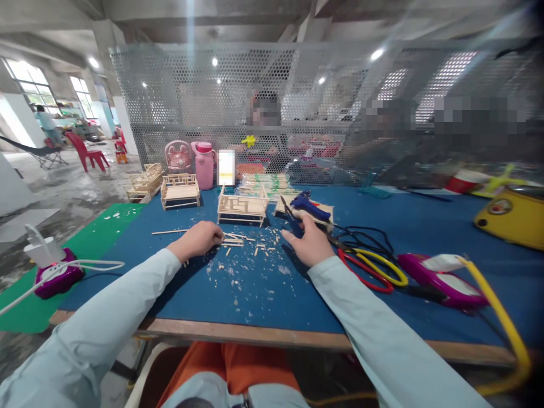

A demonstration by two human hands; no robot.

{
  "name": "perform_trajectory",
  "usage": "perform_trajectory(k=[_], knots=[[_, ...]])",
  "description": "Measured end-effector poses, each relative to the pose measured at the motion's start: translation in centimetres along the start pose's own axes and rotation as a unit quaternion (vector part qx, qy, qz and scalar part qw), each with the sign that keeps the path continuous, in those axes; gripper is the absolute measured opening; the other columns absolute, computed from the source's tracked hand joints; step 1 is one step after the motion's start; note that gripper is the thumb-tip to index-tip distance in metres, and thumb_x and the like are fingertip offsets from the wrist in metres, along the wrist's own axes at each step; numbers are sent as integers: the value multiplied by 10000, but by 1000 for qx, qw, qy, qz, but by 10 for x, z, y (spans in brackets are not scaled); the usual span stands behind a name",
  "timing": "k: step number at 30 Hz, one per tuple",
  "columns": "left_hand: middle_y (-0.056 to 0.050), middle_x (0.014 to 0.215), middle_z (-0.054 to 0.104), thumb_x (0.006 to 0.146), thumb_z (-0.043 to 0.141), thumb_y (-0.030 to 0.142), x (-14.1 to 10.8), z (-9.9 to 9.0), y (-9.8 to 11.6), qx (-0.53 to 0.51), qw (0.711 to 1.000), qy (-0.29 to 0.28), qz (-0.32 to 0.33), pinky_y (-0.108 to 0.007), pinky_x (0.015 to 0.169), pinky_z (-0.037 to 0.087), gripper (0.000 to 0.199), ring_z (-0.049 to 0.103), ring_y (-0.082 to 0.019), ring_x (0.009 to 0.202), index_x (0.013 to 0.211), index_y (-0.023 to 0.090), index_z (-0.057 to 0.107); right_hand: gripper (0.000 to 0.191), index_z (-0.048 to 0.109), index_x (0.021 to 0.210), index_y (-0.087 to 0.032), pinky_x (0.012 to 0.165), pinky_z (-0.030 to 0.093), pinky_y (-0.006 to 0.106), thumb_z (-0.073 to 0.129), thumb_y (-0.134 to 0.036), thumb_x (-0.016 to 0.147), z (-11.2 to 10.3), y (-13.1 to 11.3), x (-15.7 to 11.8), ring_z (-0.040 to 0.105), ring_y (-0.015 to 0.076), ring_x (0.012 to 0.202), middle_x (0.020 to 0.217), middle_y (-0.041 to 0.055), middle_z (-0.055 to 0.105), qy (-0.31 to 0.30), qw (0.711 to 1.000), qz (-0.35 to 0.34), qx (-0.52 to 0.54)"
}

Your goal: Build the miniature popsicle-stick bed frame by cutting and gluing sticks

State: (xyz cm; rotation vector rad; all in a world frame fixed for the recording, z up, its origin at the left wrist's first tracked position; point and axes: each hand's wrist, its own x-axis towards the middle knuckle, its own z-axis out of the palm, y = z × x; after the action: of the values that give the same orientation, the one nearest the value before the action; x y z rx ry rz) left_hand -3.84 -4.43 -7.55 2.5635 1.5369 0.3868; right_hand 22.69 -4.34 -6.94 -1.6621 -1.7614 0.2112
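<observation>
My left hand (199,238) is closed at the left end of a loose pile of thin wooden sticks (236,240); what its fingertips pinch is too small to make out. In my right hand (309,238) are dark pliers (292,218), their tips pointing up and to the left. Just behind that hand, a blue glue gun (310,205) lies across a small wooden frame (280,207). A small bed-like stick model (243,207) stands between and beyond my hands, with another (180,191) to its left.
Scissors with red and yellow handles (385,269) and a purple power strip (442,280) lie right of my right arm. A pink bottle (204,165) stands at the back, before a perforated screen (191,102). A person sits behind it.
</observation>
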Motion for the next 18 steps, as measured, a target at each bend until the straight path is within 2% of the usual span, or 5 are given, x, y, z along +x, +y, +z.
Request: perform_trajectory(k=[3, 7, 11, 13, 18], knots=[[-65, 818, 659, 774, 477, 219, 2, 4, 9, -18, 999, 28, 12, -231, 676, 395, 192, 578, -164, 759, 791, 161, 659, 489, 476, 1127, -177, 766, 452, 340, 569, -337, 675, 0, -1, -1, 599, 212, 823, 923, 94, 631, 4, 1000, -8, 10], [-88, 920, 630, 812, 447, 265, 1, 3, 19, -24, 996, 90, 0, -257, 731, 410, 243, 566, -175, 817, 942, 155, 620, 490, 466, 1134, -178, 759, 455, 341, 560, -344, 683, 1, 1, -1, 603, 207, 798, 926, 95, 632, 9, 1000, -14, 7], [-90, 834, 631, 791, 492, 325, 3, 5, 33, -1, 1000, 25, 13, -275, 714, 416, 235, 573, -197, 792, 812, 165, 663, 486, 479, 1117, -184, 753, 461, 343, 573, -357, 672, 3, 5, 1, 607, 216, 819, 942, 106, 630, 12, 1000, -9, -3], [-101, 807, 638, 774, 511, 291, 5, 7, 41, 10, 1000, -2, -5, -283, 702, 418, 207, 581, -210, 790, 755, 161, 671, 471, 491, 1099, -189, 740, 466, 342, 577, -362, 669, 4, 7, 2, 610, 219, 811, 926, 107, 634, 10, 1000, -4, -6], [-138, 799, 651, 738, 494, 175, 13, 7, 50, 31, 998, -18, -43, -302, 660, 427, 165, 598, -233, 762, 733, 130, 652, 486, 475, 1120, -185, 790, 455, 362, 569, -354, 674, 6, 10, 3, 601, 222, 858, 939, 103, 626, 26, 1000, -3, 9]])
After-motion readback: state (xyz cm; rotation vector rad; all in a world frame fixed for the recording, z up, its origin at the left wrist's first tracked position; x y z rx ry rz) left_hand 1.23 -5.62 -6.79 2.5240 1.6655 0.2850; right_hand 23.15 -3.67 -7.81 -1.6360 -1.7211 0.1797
